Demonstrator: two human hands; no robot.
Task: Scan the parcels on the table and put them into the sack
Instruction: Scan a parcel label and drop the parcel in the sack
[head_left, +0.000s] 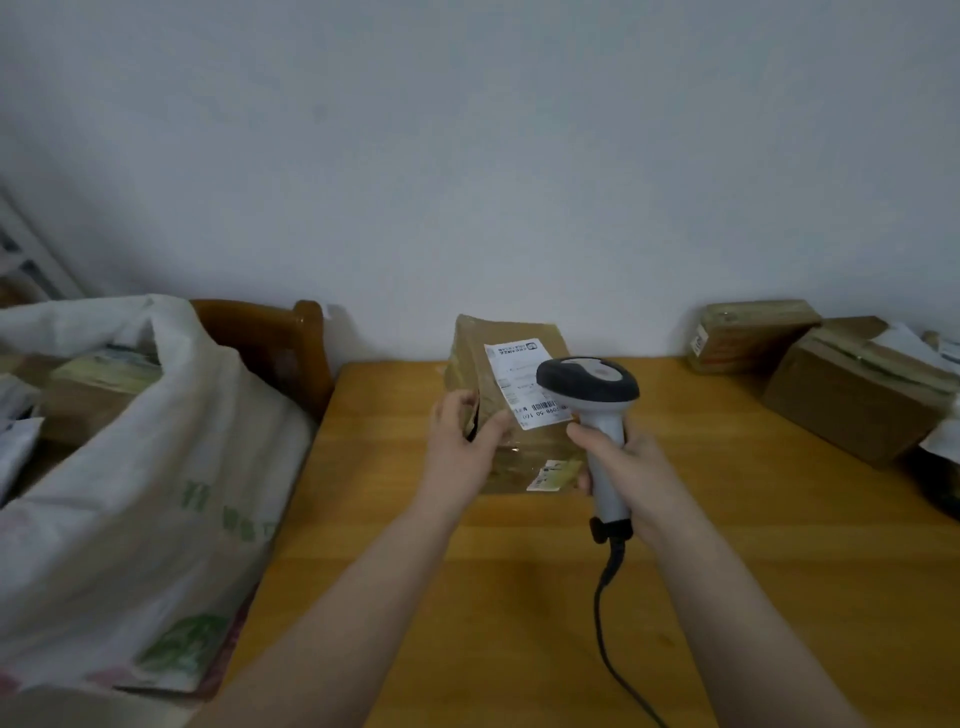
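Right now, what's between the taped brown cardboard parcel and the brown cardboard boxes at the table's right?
Head view: bare wooden tabletop, apart from the grey-and-white handheld scanner the right hand holds over the taped parcel.

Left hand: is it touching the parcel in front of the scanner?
Touching. The head view shows the left hand gripping the parcel at its left edge, thumb pressed on its face beside the label.

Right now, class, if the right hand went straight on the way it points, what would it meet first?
Probably the parcel held by the left hand: the right hand grips the scanner, whose head hangs over the parcel's label. Depth is unclear.
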